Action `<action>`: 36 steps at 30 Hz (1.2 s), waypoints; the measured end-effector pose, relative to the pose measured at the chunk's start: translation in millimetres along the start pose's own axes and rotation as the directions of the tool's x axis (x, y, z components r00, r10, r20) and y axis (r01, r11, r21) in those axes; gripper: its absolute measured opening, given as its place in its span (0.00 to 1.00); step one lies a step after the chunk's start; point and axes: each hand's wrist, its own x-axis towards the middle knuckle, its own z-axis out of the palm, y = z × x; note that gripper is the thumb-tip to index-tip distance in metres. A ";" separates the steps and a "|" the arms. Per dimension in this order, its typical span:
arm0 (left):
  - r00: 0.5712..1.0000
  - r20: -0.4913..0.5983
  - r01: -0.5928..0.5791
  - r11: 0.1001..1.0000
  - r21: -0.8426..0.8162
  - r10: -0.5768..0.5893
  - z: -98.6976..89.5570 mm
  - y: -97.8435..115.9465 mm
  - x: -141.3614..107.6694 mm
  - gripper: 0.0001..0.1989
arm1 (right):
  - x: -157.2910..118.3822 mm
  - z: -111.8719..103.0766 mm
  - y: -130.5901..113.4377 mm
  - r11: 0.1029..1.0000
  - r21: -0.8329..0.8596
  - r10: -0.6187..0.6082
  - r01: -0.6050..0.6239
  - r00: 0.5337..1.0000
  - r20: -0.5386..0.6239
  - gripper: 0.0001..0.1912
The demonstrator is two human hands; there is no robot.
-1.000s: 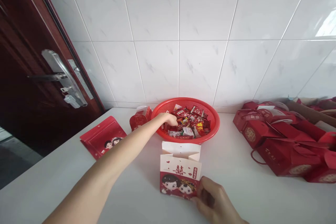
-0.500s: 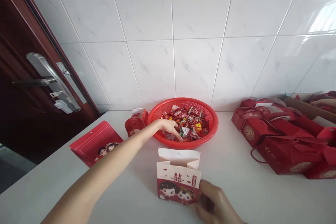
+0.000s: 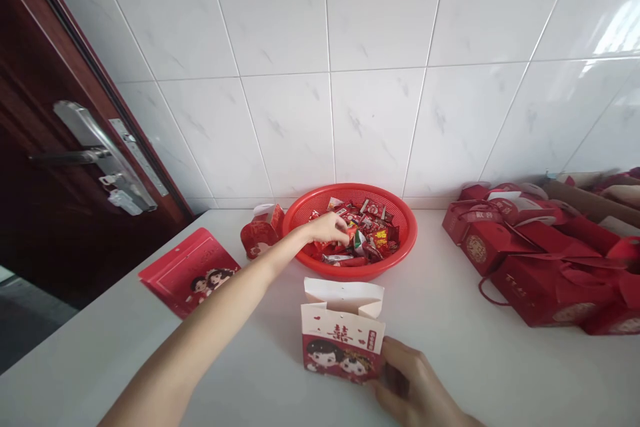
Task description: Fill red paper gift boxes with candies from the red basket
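My left hand is over the candy in a red plastic basket, its fingers pinched together on wrapped candy; the palm hides most of what it grips. Several more candies in red, yellow and green wrappers lie around it. In front of the basket stands a paper gift bag, white above and red below, printed with two cartoon figures. Its top gapes. My right hand grips the bag's lower right side, fingers partly hidden behind it.
Left of the basket are a small red carton and a flat red bag. Several red gift boxes crowd the counter's right side. A tiled wall rises behind, and a dark door with a handle stands left.
My left hand's fingers have drawn together and risen slightly out of the candy, which has shifted. My right hand still holds the gift bag. The view has moved slightly.
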 end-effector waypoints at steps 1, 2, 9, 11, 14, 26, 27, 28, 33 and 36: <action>0.999 -0.051 -0.006 1.000 -0.015 0.005 0.2 -0.4 0.5 0.12 | -0.1 0.0 -0.4 1.000 -0.003 0.004 -0.004 1.000 0.019 0.08; 0.996 -0.088 -0.007 1.000 -0.014 0.006 0.4 -1.2 1.0 0.11 | -0.1 0.2 -0.2 1.000 -0.007 0.008 -0.008 0.999 0.045 0.07; 0.991 -0.121 0.069 0.994 0.080 -0.059 -4.1 -6.9 -4.4 0.19 | 0.0 1.9 6.6 0.999 -0.050 -0.013 0.016 0.997 0.070 0.06; 0.995 -0.050 0.092 0.984 0.152 -0.086 -6.5 -5.3 -9.7 0.28 | 0.7 1.5 7.3 0.997 -0.061 -0.037 0.041 0.997 0.066 0.06; 0.978 0.149 0.092 0.941 0.326 -0.147 -8.4 -2.9 -16.8 0.39 | 2.1 0.5 7.5 0.995 -0.066 -0.071 0.076 0.995 0.070 0.07; 0.909 0.347 0.119 0.941 0.316 -0.231 -3.8 -1.3 -5.5 0.33 | 4.7 2.2 8.3 0.990 -0.092 -0.101 0.109 0.991 0.085 0.07; 0.912 0.343 0.117 0.945 0.306 -0.224 -3.8 -1.8 -5.5 0.33 | 4.7 2.1 8.8 0.990 -0.091 -0.099 0.107 0.991 0.088 0.07; 0.916 0.337 0.116 0.948 0.296 -0.217 -3.9 -2.8 -5.8 0.33 | 4.6 2.1 9.6 0.991 -0.088 -0.098 0.106 0.991 0.091 0.06; 0.971 0.219 0.052 0.980 0.194 -0.095 -4.9 -10.8 -9.0 0.33 | 3.9 2.8 14.4 0.993 -0.081 -0.082 0.089 0.992 0.093 0.06; 0.996 0.082 -0.047 0.997 0.068 0.042 -4.8 -12.9 -9.2 0.28 | 4.1 2.9 14.4 0.993 -0.087 -0.074 0.081 0.993 0.089 0.07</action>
